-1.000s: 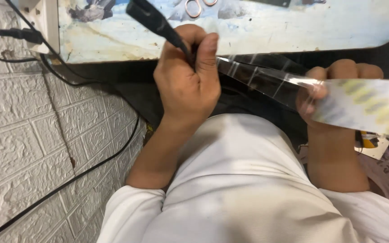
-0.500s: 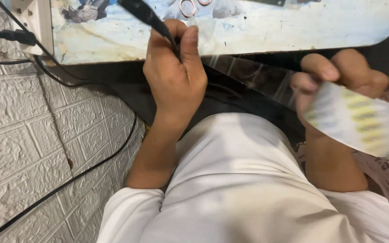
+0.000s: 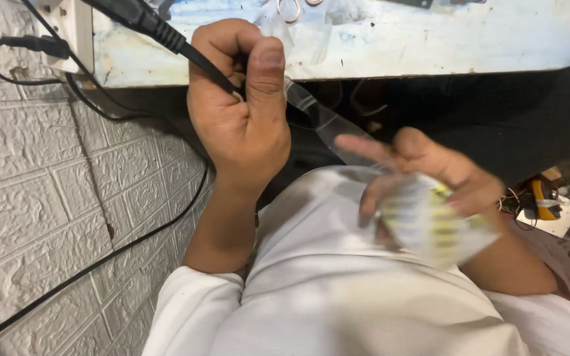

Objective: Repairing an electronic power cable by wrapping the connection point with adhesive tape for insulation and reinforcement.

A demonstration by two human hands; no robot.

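The left hand (image 3: 242,125) is curled into a fist just below the near edge of the desk (image 3: 377,46), thumb upright along the top, fingers wrapped round the handle of a black corded tool (image 3: 159,29) that slants up and to the left across the desk edge. The same fist also pins one end of a clear plastic strip (image 3: 324,122), which runs from under the thumb down and to the right toward the other hand.

The right hand (image 3: 430,178) sits lower, over the lap, well blurred. Its fingers are loosely spread, the forefinger stretched toward the strip, and the rest cupped around a pale piece with yellow-green stripes (image 3: 437,221); how tightly it is held cannot be told through the blur, nor whether the strip and the striped piece are one thing.

Both forearms come out of a white shirt (image 3: 338,296) that fills the lower part of the view. The desk top is worn, pale with blue patches, and a small metal ring (image 3: 289,9) lies near its far side. On the left is a white brick-pattern wall (image 3: 41,198) with black cables (image 3: 94,264) running across it and a white socket block (image 3: 67,23) at the top corner. To the far right, low down, lies some clutter with a yellow-and-black object (image 3: 545,198)
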